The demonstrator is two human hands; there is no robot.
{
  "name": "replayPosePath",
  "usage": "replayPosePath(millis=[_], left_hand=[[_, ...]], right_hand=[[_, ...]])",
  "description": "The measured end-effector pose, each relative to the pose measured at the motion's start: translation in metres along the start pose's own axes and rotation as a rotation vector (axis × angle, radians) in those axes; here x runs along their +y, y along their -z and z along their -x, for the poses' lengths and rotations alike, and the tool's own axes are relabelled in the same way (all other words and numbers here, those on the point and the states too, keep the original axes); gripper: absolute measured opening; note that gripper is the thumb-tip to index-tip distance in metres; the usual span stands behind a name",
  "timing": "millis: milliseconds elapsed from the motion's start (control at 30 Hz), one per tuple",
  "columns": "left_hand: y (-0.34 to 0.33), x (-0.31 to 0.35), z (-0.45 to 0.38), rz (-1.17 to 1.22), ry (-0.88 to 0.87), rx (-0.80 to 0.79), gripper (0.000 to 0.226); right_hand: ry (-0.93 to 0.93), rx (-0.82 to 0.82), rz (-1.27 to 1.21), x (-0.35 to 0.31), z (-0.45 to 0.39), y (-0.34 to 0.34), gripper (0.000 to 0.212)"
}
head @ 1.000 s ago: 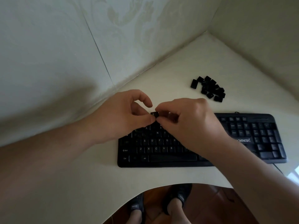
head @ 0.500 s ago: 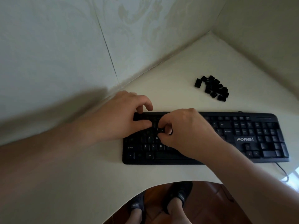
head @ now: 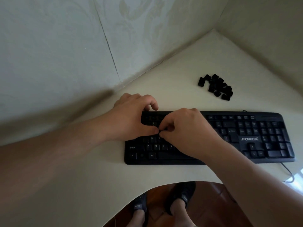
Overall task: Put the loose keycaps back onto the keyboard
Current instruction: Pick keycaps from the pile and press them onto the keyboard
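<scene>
A black Forev keyboard (head: 249,145) lies on the white corner desk (head: 172,82). Both of my hands hover over its left letter block. My left hand (head: 131,118) rests there with its thumb tip pressed down on the upper letter row, forefinger loosely curled above the back edge. My right hand (head: 185,133) has its fingers curled, and its thumb and forefinger pinch a small black keycap right against the left thumb tip. That keycap is almost wholly hidden by the fingers. A pile of several loose black keycaps (head: 216,86) sits on the desk behind the keyboard.
Walls close the desk in at the left and the back right. The keyboard's cable (head: 288,172) runs off the right front edge. Under the desk's curved cut-out are my feet in dark shoes (head: 180,199) on a wooden floor.
Both hands came down from above the keyboard onto the upper letter row, bringing the pinched keycap with them. Now the two thumb tips meet there.
</scene>
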State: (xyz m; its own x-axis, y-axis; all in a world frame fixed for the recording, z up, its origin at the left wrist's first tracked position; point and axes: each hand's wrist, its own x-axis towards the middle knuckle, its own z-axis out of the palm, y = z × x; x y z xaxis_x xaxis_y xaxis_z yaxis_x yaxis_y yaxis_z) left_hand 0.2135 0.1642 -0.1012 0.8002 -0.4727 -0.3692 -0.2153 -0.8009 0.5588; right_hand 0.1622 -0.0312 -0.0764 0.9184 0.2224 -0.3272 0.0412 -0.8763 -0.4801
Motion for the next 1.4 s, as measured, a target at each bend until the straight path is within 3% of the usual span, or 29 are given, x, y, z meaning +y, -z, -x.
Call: replayPosePath(millis=[200, 600, 667, 800, 900, 1033, 1167, 1233, 1400], left_hand=[[0.003, 0.004, -0.003, 0.05, 0.051, 0.0, 0.058], [-0.001, 0.006, -0.006, -0.006, 0.056, -0.005, 0.055], [0.003, 0.007, -0.008, 0.022, 0.076, -0.031, 0.05], [0.009, 0.003, -0.014, 0.15, 0.051, 0.006, 0.037], [0.006, 0.0, -0.015, 0.155, 0.016, 0.059, 0.039], [0.003, -0.001, -0.014, 0.203, -0.003, 0.083, 0.033], [0.005, -0.001, -0.014, 0.229, -0.076, 0.138, 0.031], [0.007, 0.002, -0.013, 0.266, -0.122, 0.194, 0.036], [0.015, 0.014, -0.006, 0.453, -0.323, 0.378, 0.042]], right_hand=[[0.062, -0.007, 0.073, 0.002, -0.001, -0.002, 0.018], [0.053, -0.008, 0.031, 0.004, -0.003, 0.004, 0.011], [-0.022, 0.081, -0.017, 0.017, -0.009, 0.021, 0.012], [-0.136, 0.482, 0.187, 0.074, -0.039, 0.05, 0.025], [-0.228, 0.436, 0.325, 0.1, -0.056, 0.053, 0.029], [-0.221, 0.426, 0.321, 0.104, -0.063, 0.049, 0.024], [0.019, 0.436, 0.374, 0.083, -0.053, 0.031, 0.022], [0.025, 0.424, 0.155, 0.063, -0.043, 0.025, 0.026], [-0.249, 0.073, -1.112, 0.021, -0.024, 0.029, 0.021]])
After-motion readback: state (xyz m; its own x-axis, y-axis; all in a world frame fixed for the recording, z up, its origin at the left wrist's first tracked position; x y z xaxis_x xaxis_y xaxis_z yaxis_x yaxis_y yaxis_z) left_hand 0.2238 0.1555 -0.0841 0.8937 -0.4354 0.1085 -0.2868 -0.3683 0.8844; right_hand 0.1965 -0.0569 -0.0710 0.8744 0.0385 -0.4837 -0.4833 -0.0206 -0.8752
